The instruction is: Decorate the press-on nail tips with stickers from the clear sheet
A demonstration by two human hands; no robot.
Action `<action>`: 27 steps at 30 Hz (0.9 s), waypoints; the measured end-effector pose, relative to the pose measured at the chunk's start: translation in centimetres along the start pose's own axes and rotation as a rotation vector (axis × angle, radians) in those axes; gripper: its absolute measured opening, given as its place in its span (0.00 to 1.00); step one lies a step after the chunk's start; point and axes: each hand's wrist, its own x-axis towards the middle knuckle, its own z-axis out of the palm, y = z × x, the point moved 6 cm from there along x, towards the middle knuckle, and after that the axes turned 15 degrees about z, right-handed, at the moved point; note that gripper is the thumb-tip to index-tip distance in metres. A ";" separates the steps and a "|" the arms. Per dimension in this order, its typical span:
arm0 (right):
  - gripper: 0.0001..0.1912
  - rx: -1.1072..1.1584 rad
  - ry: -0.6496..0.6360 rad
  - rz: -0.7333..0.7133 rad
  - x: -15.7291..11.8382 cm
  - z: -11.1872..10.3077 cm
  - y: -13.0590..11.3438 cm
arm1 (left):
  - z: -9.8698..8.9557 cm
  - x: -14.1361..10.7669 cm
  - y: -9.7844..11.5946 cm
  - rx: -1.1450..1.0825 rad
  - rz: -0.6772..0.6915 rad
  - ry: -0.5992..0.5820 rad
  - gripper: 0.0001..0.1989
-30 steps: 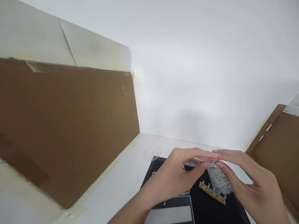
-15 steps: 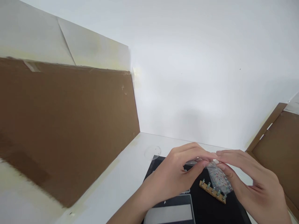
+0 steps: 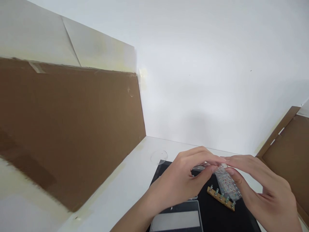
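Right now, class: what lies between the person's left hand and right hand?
A clear plastic packet of small coloured pieces, seen in the head view, between the left hand and right hand.

A white wall (image 3: 205,80) rose beyond the left hand (image 3: 176,183), a brown cardboard panel (image 3: 72,129) stood well left of it, and a second cardboard panel (image 3: 282,141) stood beside the right hand (image 3: 270,196) on the white table (image 3: 116,174).

Cardboard panels (image 3: 67,129) hem the white tabletop (image 3: 113,183) on both sides.
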 end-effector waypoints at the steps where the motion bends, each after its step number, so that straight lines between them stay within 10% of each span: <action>1: 0.08 0.006 0.001 0.007 0.0 0.0 0.0 | 0.1 0.0 0.0 -0.002 -0.007 -0.004 0.15; 8: 0.06 0.128 -0.028 0.169 0.0 0.6 1.0 | 0.2 -0.3 -1.5 -0.229 -0.329 0.151 0.15; 13: 0.09 0.248 -0.091 0.395 -0.3 1.5 3.3 | 0.4 -0.5 -2.8 -0.511 -0.555 0.265 0.33; 27: 0.16 0.194 0.210 0.616 -1.1 0.1 6.1 | 0.1 -0.6 -3.9 -0.534 -0.607 0.209 0.30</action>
